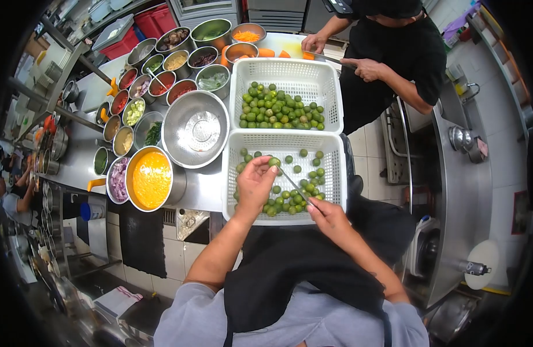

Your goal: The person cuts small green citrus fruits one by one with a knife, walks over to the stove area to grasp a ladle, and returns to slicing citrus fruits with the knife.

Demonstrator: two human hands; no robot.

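Observation:
My left hand (pixel 256 184) pinches a small green lime (pixel 274 162) between thumb and fingers, above the nearer white basket (pixel 227 173). In my right hand (pixel 330 218) is a knife (pixel 294 185), its narrow blade slanting up to the lime. The blade tip is at or very near the fruit; I cannot tell whether it cuts in. Loose limes (pixel 289 201) lie below in this basket, mostly toward its near and right sides. Behind it a second white basket (pixel 287 68) holds a larger heap of limes (pixel 278 107).
Left of the baskets sit a steel bowl (pixel 177 130), a pot of orange-yellow liquid (pixel 151 178) and a container of chopped purple onion (pixel 117 179). Several ingredient containers stand beyond. Across the table a co-worker (pixel 388 63) cuts something orange with a knife. A steel counter (pixel 463 173) runs along the right.

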